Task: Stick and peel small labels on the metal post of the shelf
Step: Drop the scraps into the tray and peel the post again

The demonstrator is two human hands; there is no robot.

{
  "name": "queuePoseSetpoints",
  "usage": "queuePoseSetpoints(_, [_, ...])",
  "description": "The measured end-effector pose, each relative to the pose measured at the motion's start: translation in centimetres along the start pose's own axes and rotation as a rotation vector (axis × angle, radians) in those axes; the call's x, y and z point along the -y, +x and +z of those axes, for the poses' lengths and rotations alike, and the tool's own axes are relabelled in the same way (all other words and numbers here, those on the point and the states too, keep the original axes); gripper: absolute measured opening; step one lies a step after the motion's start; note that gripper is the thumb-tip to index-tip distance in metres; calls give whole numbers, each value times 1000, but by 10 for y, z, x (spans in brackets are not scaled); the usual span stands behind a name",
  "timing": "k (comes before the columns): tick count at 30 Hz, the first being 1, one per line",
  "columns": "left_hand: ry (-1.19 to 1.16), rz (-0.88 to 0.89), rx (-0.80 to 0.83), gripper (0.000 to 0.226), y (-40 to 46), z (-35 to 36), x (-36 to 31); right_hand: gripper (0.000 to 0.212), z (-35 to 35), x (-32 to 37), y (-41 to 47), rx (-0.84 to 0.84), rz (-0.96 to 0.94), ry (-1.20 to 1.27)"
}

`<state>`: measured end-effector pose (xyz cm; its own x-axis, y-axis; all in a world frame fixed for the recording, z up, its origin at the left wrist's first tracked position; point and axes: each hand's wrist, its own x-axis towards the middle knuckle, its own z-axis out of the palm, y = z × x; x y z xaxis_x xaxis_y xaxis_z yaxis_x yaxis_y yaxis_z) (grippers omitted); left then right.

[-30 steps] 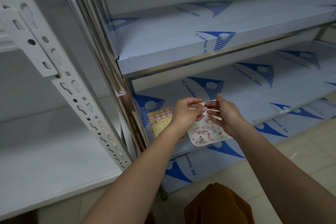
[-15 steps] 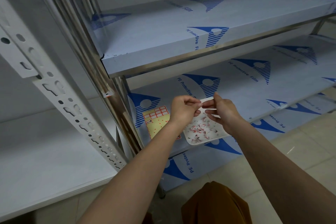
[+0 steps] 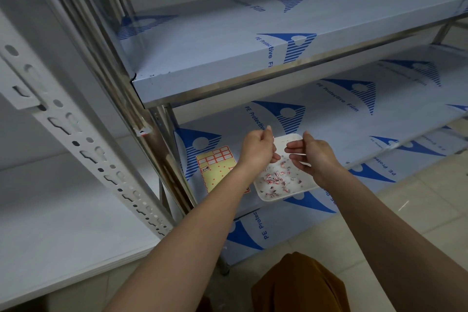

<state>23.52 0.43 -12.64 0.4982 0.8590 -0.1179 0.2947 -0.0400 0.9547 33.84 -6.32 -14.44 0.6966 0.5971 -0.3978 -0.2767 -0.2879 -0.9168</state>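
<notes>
Head view: shiny steel post, white rectangular tray

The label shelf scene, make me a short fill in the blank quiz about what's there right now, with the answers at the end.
1. The white tray on the shelf holds a scatter of crumpled ____.
2. The yellow label sheet lies to the ____ of the tray in this view.
3. Both the left hand and the right hand are held above the ____.
4. One small label is stuck on the shiny metal ____.

Answers: labels; left; tray; post
</notes>
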Motion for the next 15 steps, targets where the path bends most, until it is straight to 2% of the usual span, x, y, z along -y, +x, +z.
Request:
queuePoseSetpoints(5, [43,40,-18,45,3,1,0,51,-4,0,3,-10,3,-3])
queuePoseSetpoints(10, [44,34,-36,24,13,4,4,51,-8,-1,6,-8,11,10])
queuePoseSetpoints(13, [16,56,-30,3,16,5,4,51,-11,-1,8,-15,13,19])
queuePoseSetpoints(15, [22,57,-19,15,20,6,6,51,-13,-2,8,-18,10,25])
